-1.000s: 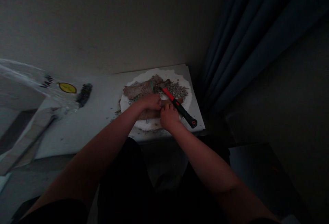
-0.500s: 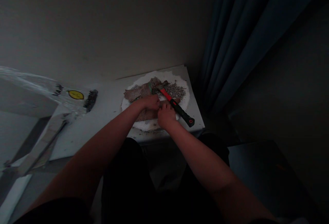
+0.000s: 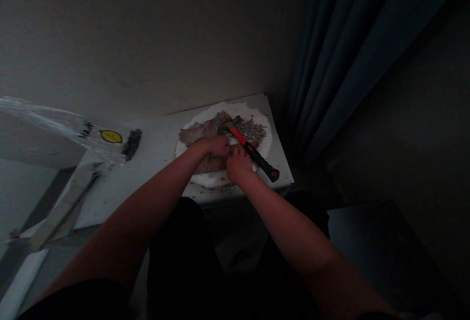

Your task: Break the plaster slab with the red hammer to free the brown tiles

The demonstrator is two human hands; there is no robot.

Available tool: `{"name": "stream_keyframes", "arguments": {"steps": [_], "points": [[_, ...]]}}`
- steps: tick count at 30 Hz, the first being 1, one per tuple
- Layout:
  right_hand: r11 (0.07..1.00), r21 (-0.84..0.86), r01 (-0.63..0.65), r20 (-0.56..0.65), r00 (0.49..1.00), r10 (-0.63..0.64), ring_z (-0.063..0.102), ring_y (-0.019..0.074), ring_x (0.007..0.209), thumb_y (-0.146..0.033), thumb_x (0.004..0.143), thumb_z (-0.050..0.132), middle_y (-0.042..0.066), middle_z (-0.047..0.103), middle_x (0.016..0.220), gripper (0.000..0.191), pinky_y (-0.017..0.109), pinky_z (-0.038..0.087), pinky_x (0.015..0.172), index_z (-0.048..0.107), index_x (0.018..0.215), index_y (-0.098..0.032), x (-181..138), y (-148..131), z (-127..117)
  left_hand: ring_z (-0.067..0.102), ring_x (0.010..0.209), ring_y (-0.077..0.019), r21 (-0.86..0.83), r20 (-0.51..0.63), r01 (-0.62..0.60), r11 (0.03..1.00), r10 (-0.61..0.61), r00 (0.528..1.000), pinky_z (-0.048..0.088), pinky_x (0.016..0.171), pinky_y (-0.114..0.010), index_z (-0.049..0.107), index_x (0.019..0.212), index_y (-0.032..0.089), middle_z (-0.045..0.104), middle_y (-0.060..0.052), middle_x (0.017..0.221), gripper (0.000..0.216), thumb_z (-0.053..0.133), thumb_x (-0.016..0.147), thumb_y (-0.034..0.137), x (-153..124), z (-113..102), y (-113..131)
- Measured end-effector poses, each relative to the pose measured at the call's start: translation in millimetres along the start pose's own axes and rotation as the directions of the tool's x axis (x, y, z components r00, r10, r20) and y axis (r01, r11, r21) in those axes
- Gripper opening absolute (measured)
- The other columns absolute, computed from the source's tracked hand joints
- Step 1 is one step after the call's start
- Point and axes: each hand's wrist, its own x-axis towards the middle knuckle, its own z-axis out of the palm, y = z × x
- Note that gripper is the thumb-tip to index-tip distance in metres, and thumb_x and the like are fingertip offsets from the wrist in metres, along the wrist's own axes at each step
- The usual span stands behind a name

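A round white foam slab (image 3: 220, 179) lies at the right end of a pale table (image 3: 147, 163). On it rest brown flat broken pieces (image 3: 200, 131), a heap of grey rubble (image 3: 253, 129) and a hammer with a red and black handle (image 3: 253, 153). My left hand (image 3: 213, 145) and my right hand (image 3: 237, 163) are side by side, both with fingers curled onto a brown piece (image 3: 213, 164) at the slab's front. The hammer lies just right of my right hand, untouched.
A clear plastic bag with a yellow label (image 3: 110, 136) lies at the table's left, beside a dark object (image 3: 131, 144). A pale strip (image 3: 58, 207) leans at the lower left. Dark blue curtains (image 3: 352, 56) hang at the right; a plain wall stands behind.
Both hands stay on the brown piece with hardly any movement. The view has shifted slightly.
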Motion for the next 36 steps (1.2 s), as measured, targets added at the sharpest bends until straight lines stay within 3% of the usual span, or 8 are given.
{"name": "stream_keyframes", "arguments": {"steps": [10, 16, 21, 26, 36], "points": [[0.999, -0.035, -0.005, 0.011, 1.000, 0.005, 0.047, 0.0363, 0.136, -0.017, 0.098, 0.042, 0.026, 0.048, 0.150, 0.044, 0.049, 0.046, 0.105, 0.062, 0.135, -0.005, -1, 0, 1, 0.051, 0.058, -0.0155, -0.012, -0.008, -0.019, 1.000, 0.019, 1.000, 0.035, 0.058, -0.028, 0.069, 0.066, 0.016, 0.063, -0.003, 0.060, 0.015, 0.060, 0.071, 0.027, 7, 7, -10], [0.999, -0.048, 0.001, -0.005, 1.000, -0.001, 0.048, 0.0371, 0.134, -0.017, 0.096, 0.044, 0.028, 0.049, 0.149, 0.045, 0.052, 0.047, 0.102, 0.062, 0.136, -0.007, -1, 1, 2, 0.064, 0.082, -0.0188, -0.014, -0.140, -0.145, 0.989, 0.142, 0.980, 0.043, 0.070, -0.026, 0.072, 0.084, 0.018, 0.072, -0.005, 0.091, 0.017, 0.063, 0.074, 0.028, -5, 12, -18], [0.999, -0.046, 0.000, 0.001, 1.000, 0.000, 0.047, 0.0370, 0.136, -0.017, 0.097, 0.042, 0.026, 0.049, 0.150, 0.045, 0.050, 0.046, 0.104, 0.061, 0.137, -0.007, -1, 0, 2, 0.065, 0.092, -0.0217, 0.080, -0.244, -0.150, 0.985, 0.165, 0.956, 0.046, 0.077, -0.030, 0.071, 0.084, 0.019, 0.071, -0.008, 0.102, 0.018, 0.055, 0.084, 0.026, -21, 21, -13], [0.999, -0.040, -0.008, 0.001, 1.000, 0.008, 0.047, 0.0352, 0.136, -0.018, 0.098, 0.042, 0.026, 0.049, 0.150, 0.046, 0.047, 0.045, 0.104, 0.060, 0.138, -0.007, 0, 0, 3, 0.066, 0.089, -0.0226, 0.173, -0.284, -0.075, 0.982, 0.123, 0.951, 0.045, 0.071, -0.031, 0.071, 0.089, 0.017, 0.071, -0.010, 0.103, 0.021, 0.052, 0.087, 0.024, -27, 23, -2], [0.998, -0.065, -0.003, 0.003, 1.000, 0.004, 0.046, 0.0355, 0.136, -0.019, 0.099, 0.041, 0.024, 0.050, 0.149, 0.045, 0.048, 0.045, 0.105, 0.060, 0.138, -0.009, 3, -1, 6, 0.066, 0.085, -0.0219, 0.193, -0.291, -0.077, 0.978, 0.132, 0.948, 0.044, 0.071, -0.031, 0.070, 0.088, 0.016, 0.071, -0.010, 0.096, 0.019, 0.053, 0.084, 0.023, -25, 18, 0]]}}
